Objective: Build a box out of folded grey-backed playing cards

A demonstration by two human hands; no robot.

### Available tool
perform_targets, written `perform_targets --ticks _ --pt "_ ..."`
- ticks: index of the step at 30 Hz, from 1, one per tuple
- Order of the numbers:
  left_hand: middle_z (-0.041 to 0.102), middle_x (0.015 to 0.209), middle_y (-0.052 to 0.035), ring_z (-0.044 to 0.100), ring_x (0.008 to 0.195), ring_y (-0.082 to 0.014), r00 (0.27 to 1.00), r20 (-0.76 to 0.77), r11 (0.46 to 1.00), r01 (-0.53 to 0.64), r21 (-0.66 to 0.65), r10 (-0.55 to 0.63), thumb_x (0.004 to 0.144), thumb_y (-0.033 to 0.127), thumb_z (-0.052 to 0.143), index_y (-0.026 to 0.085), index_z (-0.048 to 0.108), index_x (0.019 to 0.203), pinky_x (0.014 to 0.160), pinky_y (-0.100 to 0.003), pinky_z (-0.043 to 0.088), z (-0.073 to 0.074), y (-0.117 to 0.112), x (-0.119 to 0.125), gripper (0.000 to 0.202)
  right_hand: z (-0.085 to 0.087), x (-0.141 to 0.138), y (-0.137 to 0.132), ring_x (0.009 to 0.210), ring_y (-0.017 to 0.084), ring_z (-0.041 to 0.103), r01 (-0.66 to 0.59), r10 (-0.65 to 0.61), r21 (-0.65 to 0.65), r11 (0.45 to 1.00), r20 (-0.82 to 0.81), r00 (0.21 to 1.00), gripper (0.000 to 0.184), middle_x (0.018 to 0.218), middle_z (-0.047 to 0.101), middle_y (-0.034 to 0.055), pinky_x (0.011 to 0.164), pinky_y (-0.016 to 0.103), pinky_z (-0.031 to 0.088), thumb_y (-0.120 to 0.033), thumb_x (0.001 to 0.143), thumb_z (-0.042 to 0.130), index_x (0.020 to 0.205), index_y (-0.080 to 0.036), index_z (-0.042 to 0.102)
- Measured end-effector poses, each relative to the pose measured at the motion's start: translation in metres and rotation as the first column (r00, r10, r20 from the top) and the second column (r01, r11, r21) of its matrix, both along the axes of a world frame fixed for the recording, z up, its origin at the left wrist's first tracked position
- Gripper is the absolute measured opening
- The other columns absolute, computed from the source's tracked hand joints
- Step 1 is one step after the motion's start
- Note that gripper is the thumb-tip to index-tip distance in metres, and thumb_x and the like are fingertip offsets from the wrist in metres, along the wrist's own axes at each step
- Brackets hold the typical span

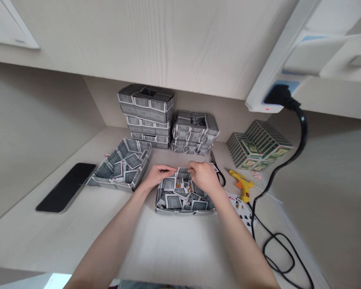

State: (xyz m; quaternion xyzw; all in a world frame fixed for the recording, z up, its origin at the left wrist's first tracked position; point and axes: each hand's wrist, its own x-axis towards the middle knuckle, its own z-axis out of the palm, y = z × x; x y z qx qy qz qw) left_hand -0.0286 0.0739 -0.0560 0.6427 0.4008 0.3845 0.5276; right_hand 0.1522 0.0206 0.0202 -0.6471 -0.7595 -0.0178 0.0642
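A shallow box made of grey-backed playing cards (180, 211) sits on the desk before me, with loose playing cards (173, 200) lying inside it. At its far left wall, my left hand (157, 176) pinches the rim between thumb and fingers. My right hand (205, 176) is closed over the far wall, a little further right; its fingertips are partly hidden, so a card in them cannot be made out. Just left stands a second card box (108, 184), also holding loose cards. Scissors (221, 176) with black handles lie partly behind my right hand.
A yellow glue gun (243, 184) lies at right by spread cards (242, 210) and a looping black cable (273, 172). Stacked card boxes (149, 116) and another stack (195, 134) stand behind, card packs (266, 138) at back right. A black phone (66, 187) lies left. A power strip (261, 96) hangs overhead.
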Motion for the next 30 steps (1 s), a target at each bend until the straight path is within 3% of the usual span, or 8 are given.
perform_targets --ticks 6,14,23,30 --pt "0.069 0.083 -0.0082 0.062 0.079 -0.0189 0.999 -0.027 0.998 0.028 0.050 -0.027 0.063 0.036 0.065 0.012 0.070 0.079 0.076 -0.028 0.046 0.005 -0.001 0.001 0.029 -0.008 -0.007 0.002 0.085 0.014 0.058 -0.162 0.169 0.050 0.985 -0.178 0.969 0.024 0.091 0.066 0.0015 0.071 0.022 0.036 -0.019 0.082 0.041 0.091 -0.025 0.062" --pt "0.069 0.081 -0.0065 0.061 0.075 -0.0181 0.995 -0.092 0.999 0.039 -0.013 -0.040 0.061 0.034 0.066 0.013 0.070 0.078 0.072 -0.027 0.046 0.009 -0.001 0.000 0.027 -0.010 -0.014 0.002 0.083 0.018 0.057 -0.172 0.172 0.003 0.985 -0.050 0.984 0.027 0.085 0.066 0.0063 0.068 0.025 0.037 -0.012 0.076 0.043 0.090 -0.021 0.065" --pt "0.069 0.083 -0.0064 0.060 0.074 -0.0172 0.996 -0.079 0.999 0.046 -0.024 -0.048 0.063 0.035 0.064 0.013 0.069 0.080 0.069 -0.025 0.046 0.009 -0.001 0.000 0.028 -0.002 0.002 0.002 0.086 0.013 0.057 -0.201 0.199 0.023 0.979 -0.287 0.937 0.027 0.093 0.064 0.0022 0.077 0.020 0.038 -0.016 0.083 0.041 0.093 -0.024 0.065" --pt "0.069 0.081 -0.0061 0.060 0.074 -0.0173 0.995 -0.085 0.998 0.057 -0.035 -0.060 0.063 0.036 0.063 0.013 0.070 0.081 0.067 -0.024 0.045 0.009 -0.001 0.001 0.029 -0.001 0.010 0.004 0.082 0.014 0.059 -0.130 0.132 0.028 0.991 -0.284 0.950 0.021 0.086 0.067 0.0032 0.077 0.021 0.038 -0.017 0.080 0.047 0.084 -0.022 0.067"
